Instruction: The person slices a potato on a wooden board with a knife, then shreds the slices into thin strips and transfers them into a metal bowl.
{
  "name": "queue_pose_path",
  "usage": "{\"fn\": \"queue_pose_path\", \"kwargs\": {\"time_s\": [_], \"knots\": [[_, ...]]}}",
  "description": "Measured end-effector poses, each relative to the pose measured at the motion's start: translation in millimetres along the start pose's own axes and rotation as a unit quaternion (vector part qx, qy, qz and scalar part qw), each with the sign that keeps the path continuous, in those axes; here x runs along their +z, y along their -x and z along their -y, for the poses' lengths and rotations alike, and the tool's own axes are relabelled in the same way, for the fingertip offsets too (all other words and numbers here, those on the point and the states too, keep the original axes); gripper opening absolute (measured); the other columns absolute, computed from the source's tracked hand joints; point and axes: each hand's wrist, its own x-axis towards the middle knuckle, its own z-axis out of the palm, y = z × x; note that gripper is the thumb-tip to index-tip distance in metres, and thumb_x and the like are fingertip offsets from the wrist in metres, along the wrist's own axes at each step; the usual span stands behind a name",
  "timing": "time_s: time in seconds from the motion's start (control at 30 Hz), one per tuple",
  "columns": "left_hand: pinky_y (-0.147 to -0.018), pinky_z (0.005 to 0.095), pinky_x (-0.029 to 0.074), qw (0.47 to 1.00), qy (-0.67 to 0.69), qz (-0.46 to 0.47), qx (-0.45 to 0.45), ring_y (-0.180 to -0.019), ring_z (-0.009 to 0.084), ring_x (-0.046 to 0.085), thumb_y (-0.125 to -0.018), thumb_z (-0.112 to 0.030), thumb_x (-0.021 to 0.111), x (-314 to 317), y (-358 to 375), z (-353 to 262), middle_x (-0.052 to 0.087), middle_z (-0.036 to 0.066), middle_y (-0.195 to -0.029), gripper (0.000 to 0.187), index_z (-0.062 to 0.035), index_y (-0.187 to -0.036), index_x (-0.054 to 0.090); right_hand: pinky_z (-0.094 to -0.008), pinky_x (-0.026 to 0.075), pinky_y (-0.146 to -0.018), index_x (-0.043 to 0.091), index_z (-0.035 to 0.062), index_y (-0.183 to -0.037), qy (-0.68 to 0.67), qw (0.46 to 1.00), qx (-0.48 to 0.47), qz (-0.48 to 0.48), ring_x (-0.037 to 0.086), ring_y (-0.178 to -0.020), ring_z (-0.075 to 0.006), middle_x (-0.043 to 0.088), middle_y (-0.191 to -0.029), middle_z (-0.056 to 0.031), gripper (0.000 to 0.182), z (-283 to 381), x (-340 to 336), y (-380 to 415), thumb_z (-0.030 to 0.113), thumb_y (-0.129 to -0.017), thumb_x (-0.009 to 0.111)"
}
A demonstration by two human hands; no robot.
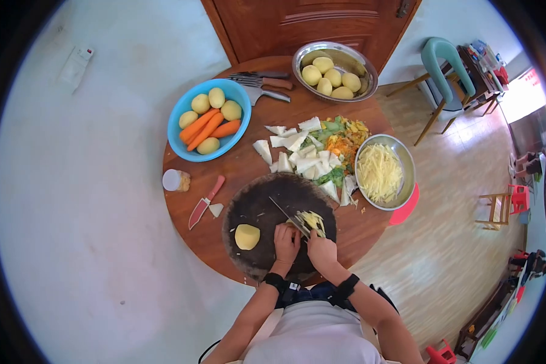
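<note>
My right hand is wrapped round the handle of a kitchen knife, whose blade slants up and left across a round, dark chopping board. Beside the blade, my left hand presses its curled fingers down on a potato piece, mostly hidden under them. On the blade's right side lie pale yellow potato strips. A peeled potato half rests on the board's left part, apart from both hands.
Around the board stand a blue basin of potatoes and carrots, a metal bowl of potatoes and a bowl of potato strips. White peelings lie behind it. A red-handled knife, a jar and a cleaver lie left.
</note>
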Motion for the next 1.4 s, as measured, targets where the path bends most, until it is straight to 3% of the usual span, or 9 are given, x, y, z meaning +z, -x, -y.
{"fn": "queue_pose_path", "kwargs": {"time_s": [0.47, 0.97, 1.13, 1.27, 1.4], "knots": [[-0.068, 0.0382, 0.043, 1.0, 0.004, -0.017, 0.001, -0.076, 0.032, 0.051, -0.067, 0.005, 0.061, -2, 2, -1, 0.052, 0.014, -0.08, 0.015, -0.0004, -0.074, 0.049, -0.0474, 0.047, -0.053, 0.049, 0.004, -0.081, -0.017, 0.999, -0.021, -0.038, 0.059, -0.059, -0.0392, 0.058, -0.06, -0.0213, 0.027, 7, 2, -14, 0.029, -0.09, 0.044], [-0.07, 0.0391, 0.044, 0.999, 0.019, -0.026, -0.023, -0.078, 0.0334, 0.05, -0.069, 0.002, 0.06, -4, 6, 1, 0.05, 0.014, -0.079, 0.013, -0.0001, -0.074, 0.049, -0.0497, 0.047, -0.056, 0.052, 0.0027, -0.082, 0.025, 1.0, -0.014, 0.002, 0.059, -0.063, -0.0406, 0.059, -0.064, -0.0231, 0.032, 10, -20, 5, 0.031, -0.091, 0.041], [-0.069, 0.0387, 0.044, 1.0, 0.02, -0.023, -0.006, -0.077, 0.0329, 0.05, -0.069, 0.002, 0.061, -5, 8, -1, 0.05, 0.014, -0.079, 0.012, 0.0001, -0.075, 0.05, -0.0503, 0.047, -0.057, 0.053, 0.0026, -0.082, 0.017, 0.999, -0.016, -0.023, 0.059, -0.063, -0.0412, 0.059, -0.063, -0.0233, 0.033, 4, 2, -8, 0.032, -0.091, 0.041], [-0.068, 0.0379, 0.044, 0.999, 0.013, -0.031, -0.016, -0.078, 0.0328, 0.05, -0.069, 0.001, 0.061, -5, 4, 1, 0.05, 0.015, -0.08, 0.012, 0.0002, -0.075, 0.05, -0.0498, 0.047, -0.057, 0.054, 0.0019, -0.082, 0.026, 1.0, 0.002, 0.002, 0.06, -0.063, -0.0408, 0.059, -0.064, -0.0228, 0.035, 10, -24, 5, 0.033, -0.091, 0.041], [-0.068, 0.0376, 0.044, 0.999, 0.009, -0.032, -0.012, -0.077, 0.0327, 0.05, -0.07, 0.001, 0.06, -5, 5, -1, 0.05, 0.014, -0.079, 0.011, 0.0001, -0.074, 0.05, -0.0499, 0.047, -0.057, 0.054, 0.0021, -0.083, 0.034, 0.999, -0.008, -0.003, 0.059, -0.063, -0.0409, 0.059, -0.064, -0.023, 0.034, 3, 0, -5, 0.033, -0.091, 0.041]]}}
